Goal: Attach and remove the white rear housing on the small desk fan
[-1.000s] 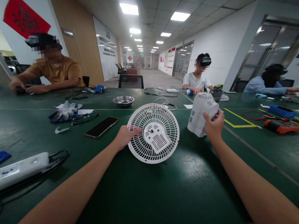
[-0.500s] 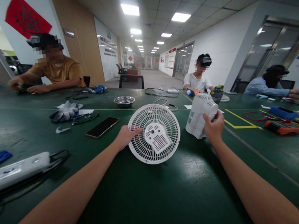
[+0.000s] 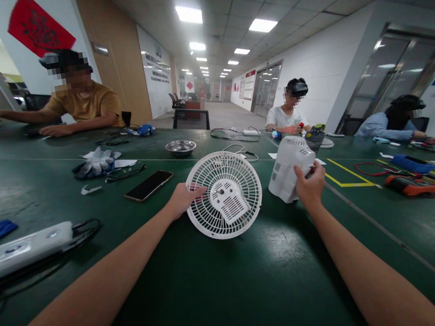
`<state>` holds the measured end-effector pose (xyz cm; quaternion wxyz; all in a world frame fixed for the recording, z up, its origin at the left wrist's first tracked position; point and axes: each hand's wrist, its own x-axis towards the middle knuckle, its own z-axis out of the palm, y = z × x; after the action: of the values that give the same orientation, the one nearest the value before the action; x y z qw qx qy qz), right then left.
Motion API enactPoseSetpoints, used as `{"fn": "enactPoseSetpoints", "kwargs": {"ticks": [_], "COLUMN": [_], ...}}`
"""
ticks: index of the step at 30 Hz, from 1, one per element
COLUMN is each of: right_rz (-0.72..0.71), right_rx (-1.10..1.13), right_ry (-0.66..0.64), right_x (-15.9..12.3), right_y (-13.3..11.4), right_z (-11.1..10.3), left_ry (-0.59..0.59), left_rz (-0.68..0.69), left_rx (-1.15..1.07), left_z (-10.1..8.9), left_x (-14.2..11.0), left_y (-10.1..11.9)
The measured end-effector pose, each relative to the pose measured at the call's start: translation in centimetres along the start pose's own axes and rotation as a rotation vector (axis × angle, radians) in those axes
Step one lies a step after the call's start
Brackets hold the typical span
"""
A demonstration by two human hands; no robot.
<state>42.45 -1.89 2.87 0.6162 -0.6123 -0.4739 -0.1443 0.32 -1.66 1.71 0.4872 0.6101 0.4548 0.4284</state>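
In the head view, my left hand point(image 3: 184, 198) grips the left rim of a round white fan grille point(image 3: 230, 200), its thumb across the bars. The grille stands tilted up, and a white hub plate with vent slots fills its middle. To its right, my right hand point(image 3: 311, 182) is closed round a white plastic housing point(image 3: 290, 170) with vent slots at its upper end. The two parts are apart from each other. Fingers behind the grille and behind the housing are hidden.
Left of the grille lie a phone point(image 3: 148, 185), work gloves point(image 3: 96, 162) and a long white device point(image 3: 19, 253) with a cable. Behind stands a metal bowl point(image 3: 180, 147). An orange multimeter point(image 3: 412, 186) lies right, beside yellow tape point(image 3: 348, 181). Several people sit around the green table point(image 3: 223, 295).
The housing in my right hand has shifted slightly left and tilted. My left hand and the grille have barely moved. The person at the far left has stretched an arm out leftward.
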Motion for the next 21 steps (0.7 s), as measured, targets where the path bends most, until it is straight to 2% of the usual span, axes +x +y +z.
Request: {"fn": "enactPoseSetpoints", "kwargs": {"ticks": [10, 15, 21], "right_rz": [0.017, 0.037, -0.043], "right_rx": [0.016, 0.071, 0.082], "right_ry": [-0.004, -0.024, -0.058], "right_x": [-0.16, -0.24, -0.22], "right_y": [-0.14, -0.21, -0.10], "right_z": [0.13, 0.21, 0.47], "left_ry": [0.015, 0.010, 0.012], "left_rz": [0.003, -0.009, 0.023], "left_rx": [-0.010, -0.009, -0.001], "left_z": [-0.02, 0.07, 0.17], "left_x": [0.69, 0.39, -0.08], "left_y": [-0.77, -0.34, 0.06]}}
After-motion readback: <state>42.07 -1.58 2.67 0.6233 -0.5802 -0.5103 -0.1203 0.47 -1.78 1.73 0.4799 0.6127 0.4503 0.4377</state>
